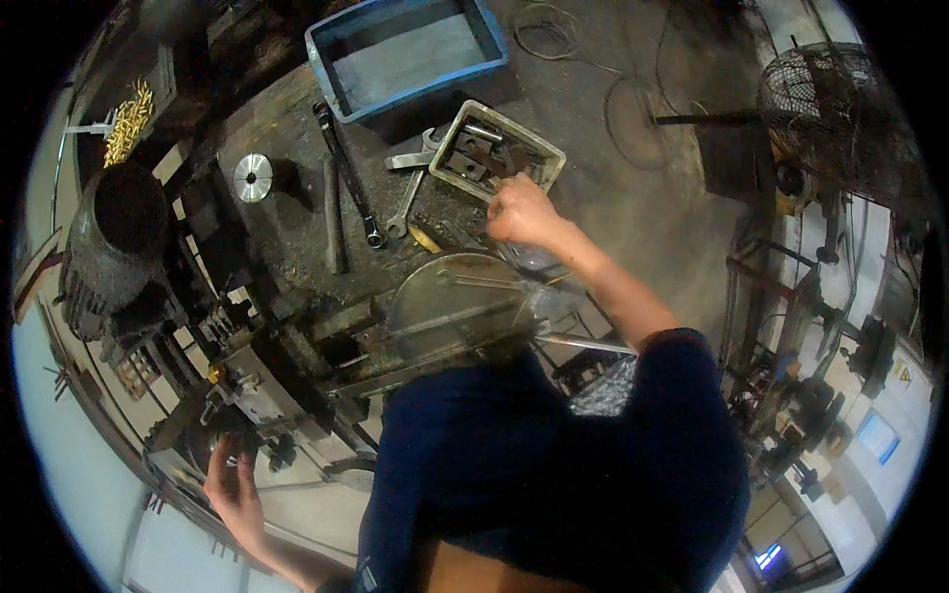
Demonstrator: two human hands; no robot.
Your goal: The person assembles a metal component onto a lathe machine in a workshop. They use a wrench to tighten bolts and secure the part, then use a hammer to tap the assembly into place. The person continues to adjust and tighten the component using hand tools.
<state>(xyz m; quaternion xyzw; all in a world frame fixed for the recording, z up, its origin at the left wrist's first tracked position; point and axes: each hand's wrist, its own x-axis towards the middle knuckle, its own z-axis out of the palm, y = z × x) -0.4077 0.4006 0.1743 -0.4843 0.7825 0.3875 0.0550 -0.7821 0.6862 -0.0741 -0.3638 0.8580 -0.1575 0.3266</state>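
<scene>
My right hand (522,210) is at the near edge of a small cream plastic box (560,164) with metal blocks and a rod in it. Its fingers are pinched together, and what is between them is hidden. Down at the left, my left hand (235,491) reaches up to a machine (267,385), fingers stretched and slightly apart, tips near a dark round part. Beside the box lie an open-end wrench (406,206) and an adjustable wrench (411,159). A long dark wrench (348,176) and a metal bar (334,217) lie further left.
A large blue bin (415,59) stands at the back. A slotted metal cylinder (253,178) sits left on the grimy bench. Brass-coloured pieces (129,124) are piled at far left, above a dark motor (119,237). A round metal plate (455,296) is near my body; a wire-caged fan (816,84) stands right.
</scene>
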